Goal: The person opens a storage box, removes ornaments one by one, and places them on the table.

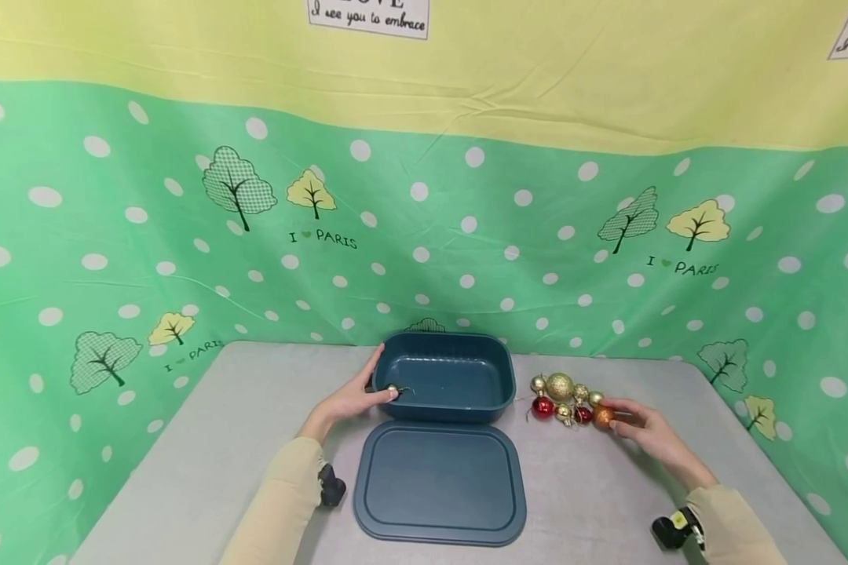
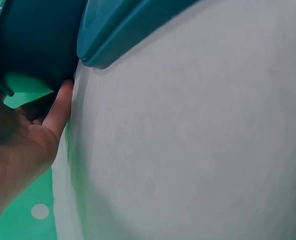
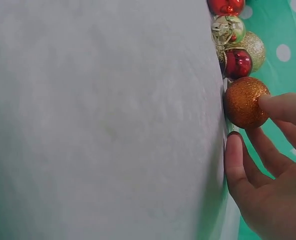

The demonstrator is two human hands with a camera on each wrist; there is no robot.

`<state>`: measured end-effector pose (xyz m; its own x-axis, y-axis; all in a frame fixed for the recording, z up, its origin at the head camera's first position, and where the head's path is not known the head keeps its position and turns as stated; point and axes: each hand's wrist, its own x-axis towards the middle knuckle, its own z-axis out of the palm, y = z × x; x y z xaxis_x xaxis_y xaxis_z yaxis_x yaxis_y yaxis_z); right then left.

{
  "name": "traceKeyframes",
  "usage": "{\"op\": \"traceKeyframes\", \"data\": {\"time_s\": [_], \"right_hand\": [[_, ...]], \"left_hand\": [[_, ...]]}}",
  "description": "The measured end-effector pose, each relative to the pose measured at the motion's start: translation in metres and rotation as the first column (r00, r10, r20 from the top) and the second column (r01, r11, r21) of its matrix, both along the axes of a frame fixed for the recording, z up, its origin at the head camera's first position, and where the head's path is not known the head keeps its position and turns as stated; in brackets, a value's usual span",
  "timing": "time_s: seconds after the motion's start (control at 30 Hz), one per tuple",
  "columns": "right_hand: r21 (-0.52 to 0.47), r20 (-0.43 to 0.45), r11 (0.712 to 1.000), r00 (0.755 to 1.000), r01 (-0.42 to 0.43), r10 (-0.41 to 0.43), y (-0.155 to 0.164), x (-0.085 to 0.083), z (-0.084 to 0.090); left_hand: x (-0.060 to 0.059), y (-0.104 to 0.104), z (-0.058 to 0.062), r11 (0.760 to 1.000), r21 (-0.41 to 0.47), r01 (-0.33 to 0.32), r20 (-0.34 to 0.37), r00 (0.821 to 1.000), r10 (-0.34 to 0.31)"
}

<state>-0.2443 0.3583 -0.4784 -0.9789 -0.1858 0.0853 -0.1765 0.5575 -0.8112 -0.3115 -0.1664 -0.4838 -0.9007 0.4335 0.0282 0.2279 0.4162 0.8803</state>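
A deep blue rectangular box [image 1: 498, 396] stands open at the back of the table. My left hand [image 1: 353, 399] grips its left end, thumb by the near corner and a finger along the left rim; the other fingers are partly hidden. Inside, beside that thumb, shows a small gold bauble [image 1: 392, 388] with a hook. To the right of the box, my right hand [image 1: 646, 431] holds a glittery orange bauble [image 3: 245, 102] between thumb and fingers. Next to it lie several others, among them a large gold glitter bauble [image 1: 559, 386] and a shiny red bauble [image 1: 542, 407].
A flat blue lid [image 1: 440, 482] lies on the grey table [image 1: 593, 502] in front of the box. Behind the table hangs a green and yellow cloth [image 1: 424, 220] with white dots and trees. Both wrists carry small black cameras.
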Motion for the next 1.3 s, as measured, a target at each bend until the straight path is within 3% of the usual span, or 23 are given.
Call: {"op": "traceKeyframes", "data": {"time_s": [0.3, 0.47, 0.7, 0.9, 1.07, 1.3], "right_hand": [[0.007, -0.012, 0.999, 0.999, -0.032, 0.032, 0.000, 0.002, 0.001], [-0.049, -0.040, 0.997, 0.998, -0.052, 0.050, 0.005, 0.003, 0.004], [-0.078, -0.131, 0.996, 0.991, -0.036, 0.025, 0.005, 0.007, 0.017], [-0.085, -0.193, 0.996, 0.981, -0.023, 0.006, -0.011, 0.006, 0.027], [-0.107, -0.180, 0.994, 0.984, -0.022, 0.002, -0.029, 0.006, 0.033], [-0.148, -0.205, 0.986, 0.978, -0.078, 0.047, -0.054, 0.007, 0.034]], "left_hand": [[-0.003, -0.002, -0.003, 1.000, 0.009, -0.009, 0.023, 1.000, 0.009], [-0.006, -0.002, -0.006, 1.000, 0.014, -0.008, 0.048, 0.999, 0.007], [0.000, 0.000, 0.000, 1.000, 0.015, 0.000, 0.010, 1.000, 0.000], [-0.001, 0.000, 0.001, 1.000, 0.008, -0.016, 0.044, 0.999, 0.016], [-0.002, 0.000, 0.000, 1.000, 0.009, -0.012, 0.039, 0.999, 0.011], [-0.002, -0.001, 0.000, 1.000, 0.006, -0.016, 0.041, 0.999, 0.016]]}}
